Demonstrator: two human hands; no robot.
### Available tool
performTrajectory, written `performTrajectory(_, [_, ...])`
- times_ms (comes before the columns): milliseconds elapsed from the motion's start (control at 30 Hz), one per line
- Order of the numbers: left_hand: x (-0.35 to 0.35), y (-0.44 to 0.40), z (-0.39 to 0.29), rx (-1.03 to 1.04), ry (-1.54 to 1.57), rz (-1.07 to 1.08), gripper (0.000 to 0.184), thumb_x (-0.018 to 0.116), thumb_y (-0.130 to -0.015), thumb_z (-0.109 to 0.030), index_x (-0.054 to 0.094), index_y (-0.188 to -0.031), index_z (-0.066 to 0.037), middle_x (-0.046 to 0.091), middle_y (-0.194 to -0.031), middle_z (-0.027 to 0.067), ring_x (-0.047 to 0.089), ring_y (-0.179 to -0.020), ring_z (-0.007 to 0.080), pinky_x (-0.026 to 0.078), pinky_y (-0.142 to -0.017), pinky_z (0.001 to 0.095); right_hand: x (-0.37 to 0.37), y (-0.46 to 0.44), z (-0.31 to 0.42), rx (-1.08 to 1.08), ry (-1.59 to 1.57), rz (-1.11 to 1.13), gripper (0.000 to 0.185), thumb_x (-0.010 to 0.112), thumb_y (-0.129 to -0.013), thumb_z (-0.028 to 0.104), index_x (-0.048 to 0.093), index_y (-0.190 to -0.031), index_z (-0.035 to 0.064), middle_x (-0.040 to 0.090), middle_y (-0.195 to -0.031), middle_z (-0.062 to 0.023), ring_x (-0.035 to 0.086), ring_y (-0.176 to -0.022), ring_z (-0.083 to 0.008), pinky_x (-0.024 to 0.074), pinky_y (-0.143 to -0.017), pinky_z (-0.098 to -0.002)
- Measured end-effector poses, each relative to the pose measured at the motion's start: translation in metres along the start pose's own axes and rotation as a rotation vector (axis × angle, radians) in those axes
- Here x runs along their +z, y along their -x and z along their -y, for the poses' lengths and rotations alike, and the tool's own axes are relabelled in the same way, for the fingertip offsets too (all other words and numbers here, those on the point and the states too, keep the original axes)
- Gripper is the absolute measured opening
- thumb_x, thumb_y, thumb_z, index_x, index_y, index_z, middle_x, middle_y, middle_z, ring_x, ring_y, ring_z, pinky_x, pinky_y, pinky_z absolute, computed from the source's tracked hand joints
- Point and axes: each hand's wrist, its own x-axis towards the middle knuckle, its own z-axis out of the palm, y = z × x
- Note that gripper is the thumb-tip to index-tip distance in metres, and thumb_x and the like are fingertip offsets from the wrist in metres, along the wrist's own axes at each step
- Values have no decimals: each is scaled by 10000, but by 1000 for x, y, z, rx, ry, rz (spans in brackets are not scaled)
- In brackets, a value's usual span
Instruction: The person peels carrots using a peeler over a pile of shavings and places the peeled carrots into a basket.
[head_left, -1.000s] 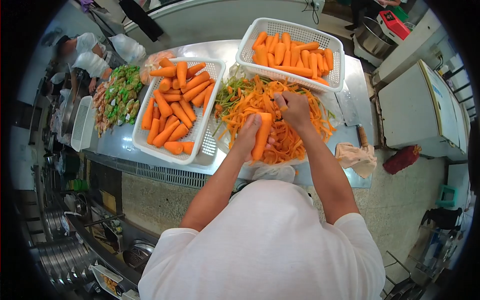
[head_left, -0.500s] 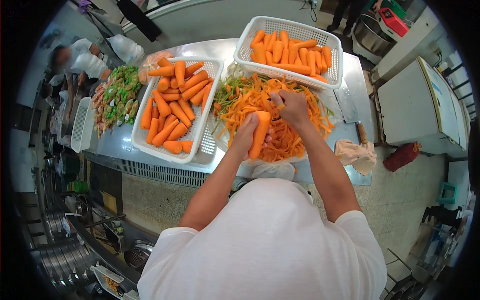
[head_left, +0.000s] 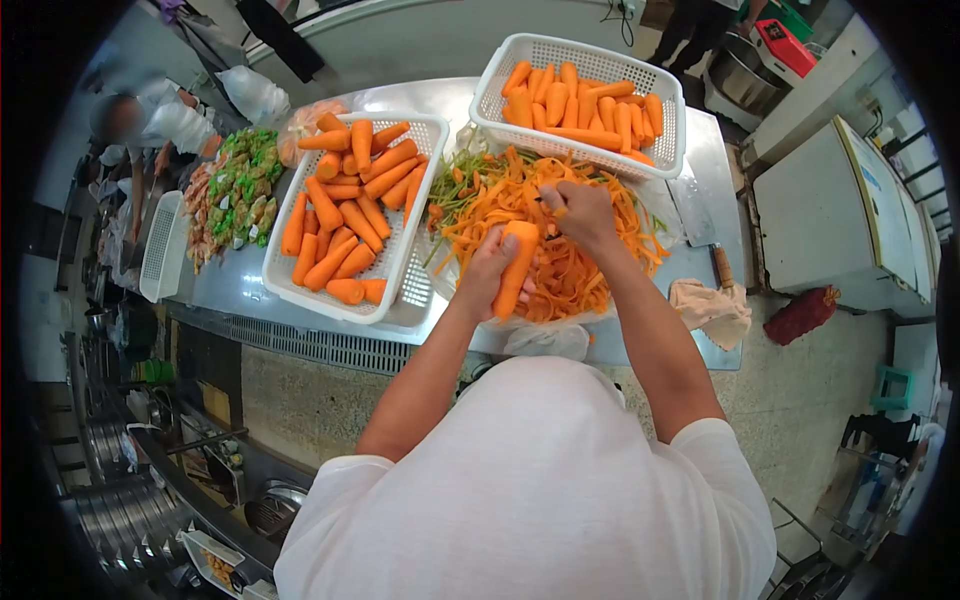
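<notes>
My left hand is wrapped around a thick orange carrot, which is tilted with its upper end away from me. Just to the right, my right hand is closed on a peeler, mostly hidden by the fingers, only a small dark part showing near the carrot's upper end. Under and beyond both hands lies a large heap of orange carrot peelings, mixed with green stalks at its left side.
White perforated baskets of carrots stand left and at the back of the metal table. A cleaver and a cloth lie right. Green-wrapped bundles lie far left. Another person is beyond them.
The carrot and my left hand have shifted very slightly to the left. My right hand stays almost in the same place beside the carrot's upper end.
</notes>
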Motion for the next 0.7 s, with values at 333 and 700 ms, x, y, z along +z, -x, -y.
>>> performTrajectory(333, [6, 4, -2, 9, -81, -119, 375, 469, -1048, -487, 461, -1228, -159, 611, -928, 84, 589, -549, 145, 473, -416, 261, 0, 5, 2, 47, 7, -4, 488, 541, -981, 432, 632, -688, 52, 602, -615, -159, 584, -596, -369, 410, -650, -467])
performTrajectory(700, [-21, -8, 8, -93, 118, -15, 461, 477, -1026, -555, 454, -1265, -163, 619, -882, 76, 596, -578, 140, 491, -455, 261, 16, 4, 13, -49, -40, -8, 482, 546, -979, 414, 617, -674, 47, 575, -604, -168, 583, -610, -362, 409, -685, -455])
